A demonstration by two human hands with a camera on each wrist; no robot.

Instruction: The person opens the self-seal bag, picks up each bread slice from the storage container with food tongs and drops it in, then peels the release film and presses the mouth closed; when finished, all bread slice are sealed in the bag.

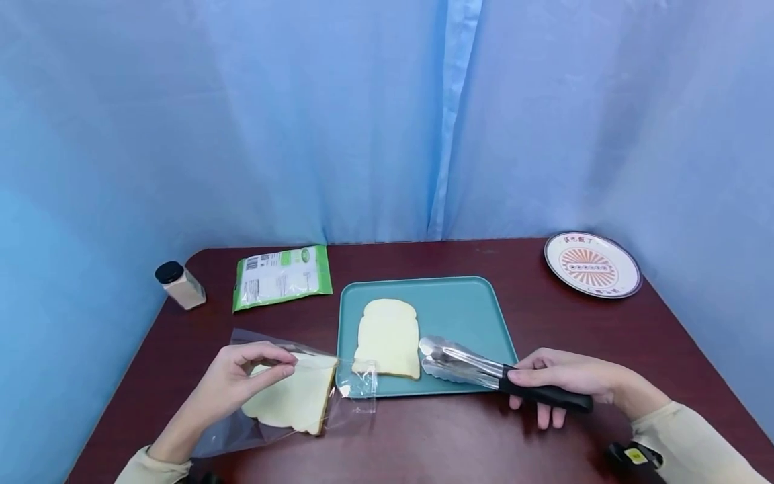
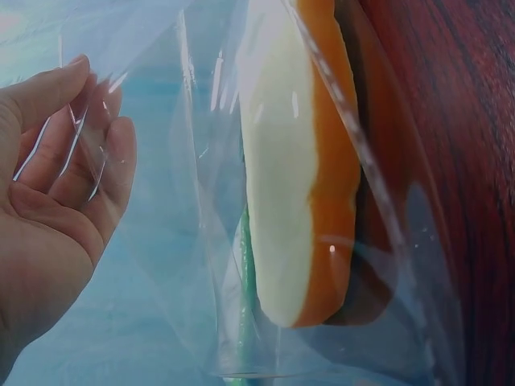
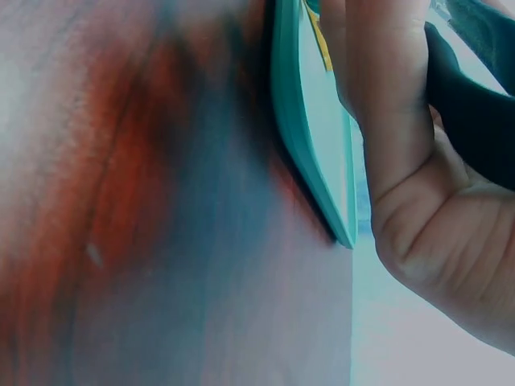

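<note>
My left hand [image 1: 244, 373] pinches the upper film of a clear plastic bag [image 1: 232, 430] between thumb and fingers. Inside the bag lies one bread slice [image 1: 296, 396], its brown crust [image 2: 334, 177] showing through the film in the left wrist view. The bag's right end overlaps the edge of a teal tray [image 1: 471, 302]. Another bread slice [image 1: 387, 336] lies flat on that tray. Metal tongs [image 1: 468, 363] with black handles are held in my right hand [image 1: 562, 376], thumb on top. Their scalloped tips are over the tray, right beside the slice's right edge.
At the back left lies a green and white packet [image 1: 281, 277]. A shaker jar [image 1: 184, 289] with a black lid stands near the table's left edge. A patterned plate [image 1: 625, 279] sits at the back right. Blue curtains [image 1: 338, 121] close off the table's back and sides.
</note>
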